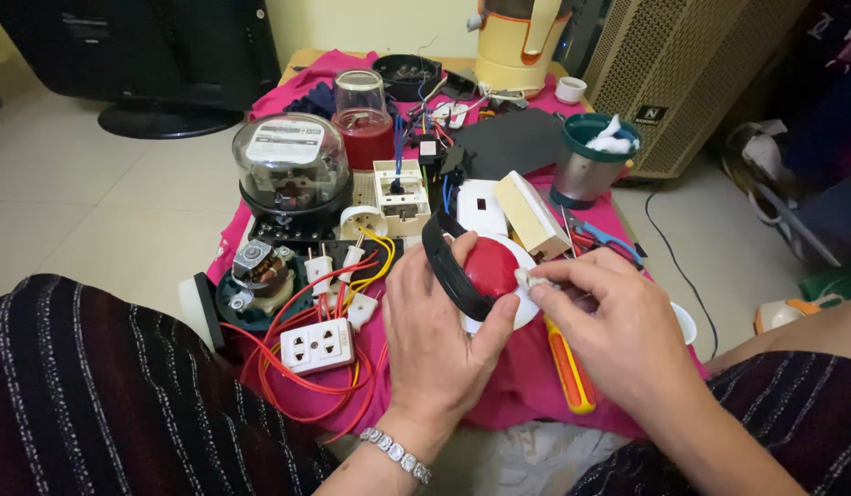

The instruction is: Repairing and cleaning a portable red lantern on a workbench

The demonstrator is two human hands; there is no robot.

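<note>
Left hand (439,321) is wrapped around a round red and white part with a black ring (485,271), holding it up over the pink cloth (526,386). Right hand (618,317) pinches something small and white (526,280) right at its edge, with an orange screwdriver (568,363) lying underneath.

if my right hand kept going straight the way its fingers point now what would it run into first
The right hand points left, its fingertips already at the white rim of the round red-domed part held in the left hand. That part comes first, then probably the left thumb, though depth is unclear.
</note>
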